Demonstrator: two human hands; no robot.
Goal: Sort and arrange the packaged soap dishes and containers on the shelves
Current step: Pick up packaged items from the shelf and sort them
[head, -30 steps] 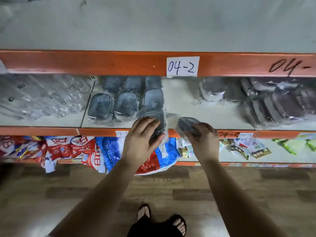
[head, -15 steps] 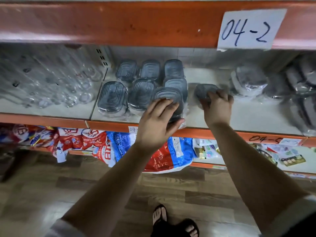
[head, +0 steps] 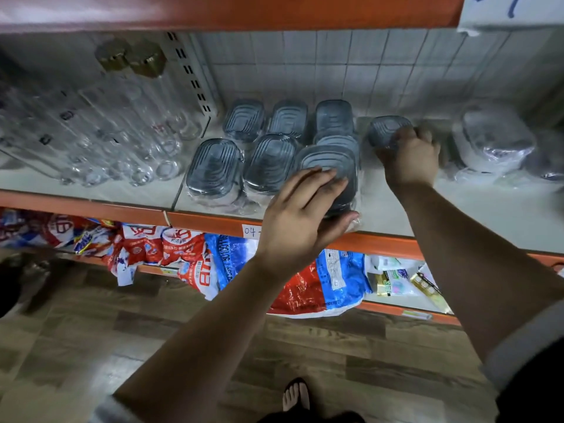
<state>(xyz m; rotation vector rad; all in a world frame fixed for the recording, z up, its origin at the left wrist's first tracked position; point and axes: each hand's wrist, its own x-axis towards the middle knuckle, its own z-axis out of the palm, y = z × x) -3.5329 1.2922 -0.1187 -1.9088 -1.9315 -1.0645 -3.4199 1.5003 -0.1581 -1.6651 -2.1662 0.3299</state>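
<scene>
While we have only the head view to go on, it shows the step plainly enough: our right hand [head: 407, 157] reaches to the back of the shelf [head: 442, 209] with its grip closed around a wrapped dark container [head: 387, 131], setting it just to the right of the rear row. Our left hand [head: 300, 221] lies over the front stack [head: 328, 166] at the shelf's lip, fingers spread flat on top and the thumb under the front edge, a wide grip that steadies more than it grasps. We judge we are adding a fourth column to the block of grey containers [head: 244, 148], which stand in tidy rows of three. Next, we think, the held piece must be squared against its neighbour and let go without dragging the wrap. Each container is a smoky grey rounded rectangle with ribbed concentric lines on the lid, sealed in clear, crinkled film that looks slippery. To the right lies a paler wrapped bundle [head: 494, 141], blurred; to the left, clear glass tubes [head: 100, 132].
</scene>
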